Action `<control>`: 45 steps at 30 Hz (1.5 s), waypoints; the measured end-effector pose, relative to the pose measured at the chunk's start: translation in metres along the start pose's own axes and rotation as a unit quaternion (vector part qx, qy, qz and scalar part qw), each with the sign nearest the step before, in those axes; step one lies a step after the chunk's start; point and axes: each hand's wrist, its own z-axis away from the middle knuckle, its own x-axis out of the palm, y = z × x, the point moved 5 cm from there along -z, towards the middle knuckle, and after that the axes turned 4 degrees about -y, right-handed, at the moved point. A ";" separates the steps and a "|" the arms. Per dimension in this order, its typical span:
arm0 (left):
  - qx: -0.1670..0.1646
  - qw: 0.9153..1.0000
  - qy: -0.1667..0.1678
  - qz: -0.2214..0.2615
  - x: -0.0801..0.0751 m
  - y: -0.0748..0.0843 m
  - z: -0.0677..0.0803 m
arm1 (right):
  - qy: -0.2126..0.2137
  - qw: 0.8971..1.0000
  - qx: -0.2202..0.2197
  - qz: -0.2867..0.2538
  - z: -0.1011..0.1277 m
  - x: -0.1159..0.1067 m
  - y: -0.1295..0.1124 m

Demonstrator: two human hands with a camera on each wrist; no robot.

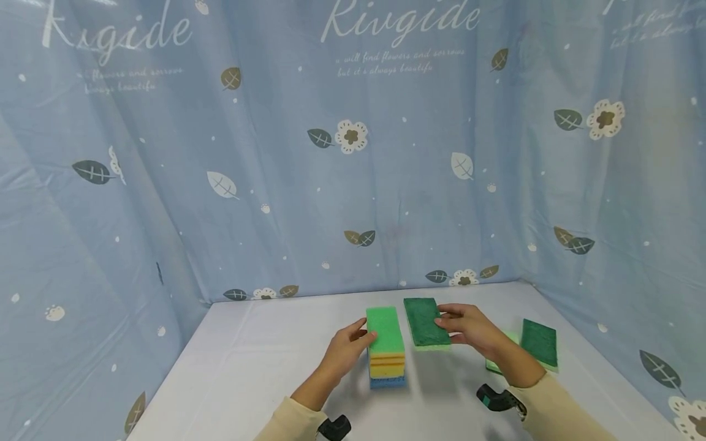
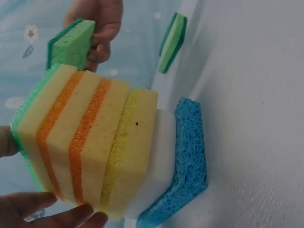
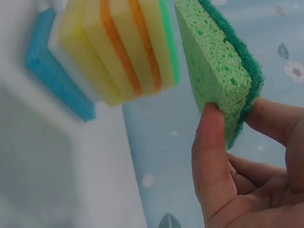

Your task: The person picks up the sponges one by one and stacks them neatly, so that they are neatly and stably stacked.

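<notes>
Left hand (image 1: 345, 348) rests, fingers extended, against the sponge stack (image 1: 387, 350); right hand (image 1: 470, 327) pinches a green sponge (image 1: 425, 323) just beside it.

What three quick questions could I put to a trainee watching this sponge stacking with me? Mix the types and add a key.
1. Multiple choice: what colour is the bottom sponge of the sponge stack?
a) white
b) blue
c) green

2. True or false: the left hand is touching the stack.

3. Fill in the gap: the right hand holds a two-tone green sponge with its ____ green side facing up.

Key:
1. b, blue
2. True
3. dark
</notes>
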 end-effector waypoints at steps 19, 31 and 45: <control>-0.023 0.995 -0.007 0.099 0.007 0.001 0.001 | -0.003 1.000 -0.011 -0.021 -0.007 0.030 -0.017; -0.014 0.996 -0.004 0.092 0.004 0.005 0.003 | -0.006 0.999 -0.008 -0.031 -0.016 0.047 -0.021; -0.005 0.996 -0.003 0.090 0.003 0.008 0.004 | 0.012 0.999 -0.001 -0.041 -0.024 0.059 -0.025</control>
